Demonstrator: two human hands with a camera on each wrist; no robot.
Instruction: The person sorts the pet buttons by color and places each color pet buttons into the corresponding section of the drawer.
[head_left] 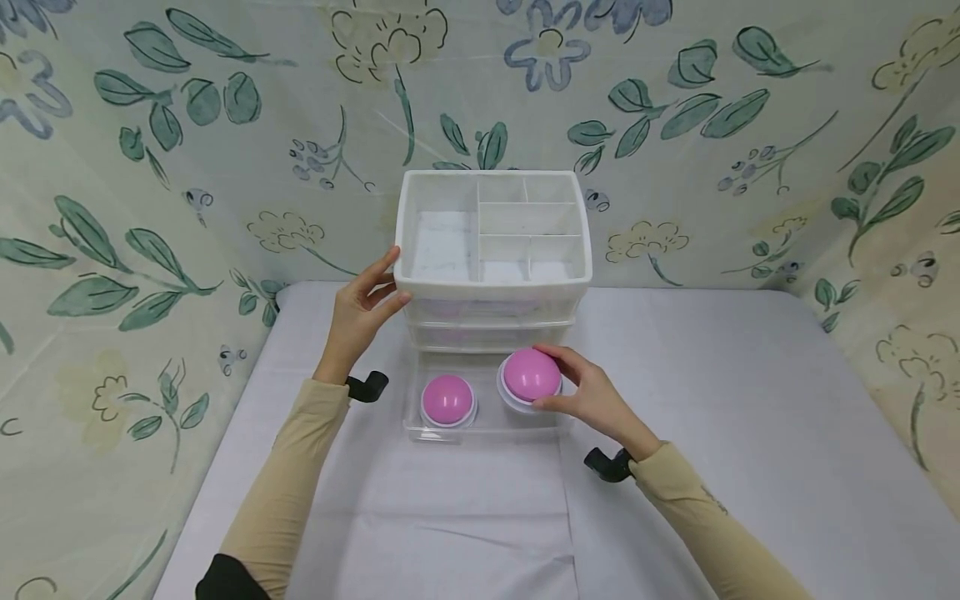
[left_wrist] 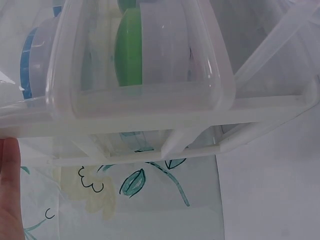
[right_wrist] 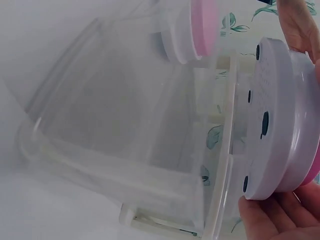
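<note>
My right hand (head_left: 588,396) pinches a pink-domed buzzer button (head_left: 532,375) with a white base by its rim, over the right part of a pulled-out clear drawer (head_left: 487,429). The right wrist view shows that button's underside (right_wrist: 267,90), with black feet and small holes, tilted and apart from the drawer floor. A second pink buzzer button (head_left: 447,401) sits in the drawer's left part. My left hand (head_left: 360,312) rests on the left side of the white drawer organizer (head_left: 491,292), thumb toward the front. One left finger (left_wrist: 9,185) shows in the left wrist view.
Compartments divide the organizer's top tray (head_left: 442,242). Through its clear side, the left wrist view shows a green-topped button (left_wrist: 129,50) and a blue-topped one (left_wrist: 27,65) in upper drawers. A white cloth (head_left: 720,417) covers the table; a floral curtain (head_left: 480,83) hangs behind.
</note>
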